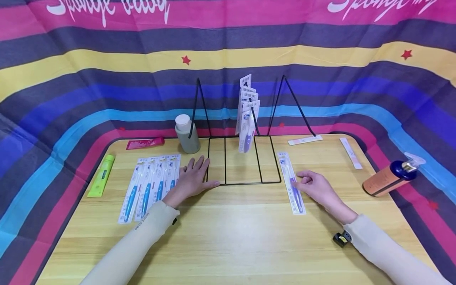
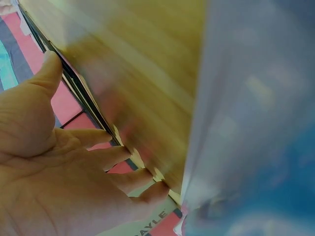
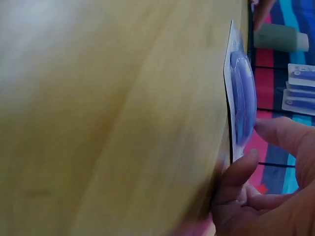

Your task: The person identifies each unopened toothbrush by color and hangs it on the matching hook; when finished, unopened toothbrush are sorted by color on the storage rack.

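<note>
A packaged toothbrush (image 1: 292, 184) with a purple handle lies on the table right of a black wire rack (image 1: 249, 183). My right hand (image 1: 315, 188) has its thumb and finger at the pack's right edge, and in the right wrist view they pinch toward the clear blister (image 3: 244, 98). My left hand (image 1: 190, 176) rests with spread, straight fingers on the rack's left front corner. Several purple packaged toothbrushes (image 1: 246, 132) hang on the rack's middle hook. Left of my left hand, several blue packaged toothbrushes (image 1: 131, 194) lie side by side.
A grey bottle with a white cap (image 1: 189, 136) stands behind my left hand. Green (image 1: 102, 176) and red tubes (image 1: 144, 143) lie at the left. At the right are two slim packets (image 1: 305, 139) and an orange pump bottle (image 1: 388, 180). A striped cloth (image 1: 228, 59) hangs behind.
</note>
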### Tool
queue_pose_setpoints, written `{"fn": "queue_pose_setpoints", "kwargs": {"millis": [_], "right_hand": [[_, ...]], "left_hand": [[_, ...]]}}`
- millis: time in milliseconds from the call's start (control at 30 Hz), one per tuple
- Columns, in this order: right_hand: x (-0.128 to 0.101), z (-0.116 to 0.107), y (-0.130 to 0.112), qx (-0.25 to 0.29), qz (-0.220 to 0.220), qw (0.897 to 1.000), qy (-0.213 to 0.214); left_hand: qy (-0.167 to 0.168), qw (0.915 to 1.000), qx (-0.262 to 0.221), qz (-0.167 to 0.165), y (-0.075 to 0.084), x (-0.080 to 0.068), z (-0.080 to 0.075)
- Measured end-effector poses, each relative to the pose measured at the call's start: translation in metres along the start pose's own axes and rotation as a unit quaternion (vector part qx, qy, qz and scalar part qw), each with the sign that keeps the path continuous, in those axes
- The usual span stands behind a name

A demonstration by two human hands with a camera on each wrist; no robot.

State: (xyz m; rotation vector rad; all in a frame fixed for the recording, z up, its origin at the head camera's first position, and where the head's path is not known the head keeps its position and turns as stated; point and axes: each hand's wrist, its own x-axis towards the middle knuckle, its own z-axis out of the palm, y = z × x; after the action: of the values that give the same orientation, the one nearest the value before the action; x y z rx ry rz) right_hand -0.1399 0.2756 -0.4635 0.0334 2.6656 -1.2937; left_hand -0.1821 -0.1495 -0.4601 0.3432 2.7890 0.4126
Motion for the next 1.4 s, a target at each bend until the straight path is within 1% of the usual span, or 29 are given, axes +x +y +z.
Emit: {"fn": "queue_pose_setpoints", "kwargs": {"millis": [100,267,367,467,533,567,667,733,867,1000,1033,1100,1133,1267,1333,1400], "right_hand": [[-0.002,-0.002,-0.001,-0.028,0.017,0.999,-0.018],[-0.006,-0.005,-0.006,-0.041,0.044,0.997,-0.041],[-0.010,-0.006,-0.009,-0.056,0.044,0.997,-0.040],[-0.013,-0.008,-0.011,-0.057,0.035,0.997,-0.036],[-0.015,-0.008,-0.010,-0.041,0.026,0.998,-0.034],[-0.017,-0.008,-0.009,-0.024,0.022,0.999,-0.033],[-0.021,-0.006,-0.005,0.038,0.004,0.999,-0.026],[-0.025,-0.004,-0.006,0.088,-0.013,0.996,-0.017],[-0.034,0.005,-0.016,0.174,-0.060,0.983,-0.007],[-0.040,0.018,-0.032,0.218,-0.108,0.970,0.000],[-0.041,0.021,-0.036,0.232,-0.120,0.965,0.000],[-0.042,0.027,-0.044,0.262,-0.149,0.953,0.004],[-0.042,0.030,-0.047,0.279,-0.166,0.946,0.006],[-0.041,0.038,-0.062,0.341,-0.234,0.910,0.008],[-0.040,0.041,-0.070,0.354,-0.262,0.898,0.009],[-0.039,0.042,-0.077,0.360,-0.283,0.889,0.011]], "left_hand": [[0.002,1.0000,0.000,0.003,-0.001,-0.001,-0.001],[0.002,1.0000,-0.002,0.004,-0.001,0.000,-0.001],[0.002,1.0000,-0.005,0.005,-0.002,0.000,-0.001],[0.001,1.0000,-0.006,0.004,-0.002,-0.001,-0.002],[0.000,1.0000,-0.005,0.004,-0.003,-0.001,-0.002],[0.000,1.0000,-0.005,0.004,-0.003,-0.001,-0.001],[0.000,1.0000,-0.005,0.005,-0.003,0.000,-0.001],[0.000,1.0000,-0.005,0.006,-0.003,0.000,-0.001],[0.001,1.0000,-0.005,0.006,-0.003,-0.001,-0.001],[0.001,1.0000,-0.005,0.003,-0.003,-0.002,-0.001],[0.002,1.0000,-0.006,0.003,-0.003,-0.001,-0.001],[0.001,0.9999,-0.011,0.003,-0.003,-0.001,0.000],[0.001,0.9999,-0.012,0.004,-0.002,-0.001,0.000],[0.000,0.9999,-0.014,0.005,-0.002,-0.001,0.000],[0.000,0.9999,-0.012,0.006,-0.002,-0.001,0.000],[-0.002,0.9999,-0.013,0.005,-0.002,-0.001,0.000]]}}
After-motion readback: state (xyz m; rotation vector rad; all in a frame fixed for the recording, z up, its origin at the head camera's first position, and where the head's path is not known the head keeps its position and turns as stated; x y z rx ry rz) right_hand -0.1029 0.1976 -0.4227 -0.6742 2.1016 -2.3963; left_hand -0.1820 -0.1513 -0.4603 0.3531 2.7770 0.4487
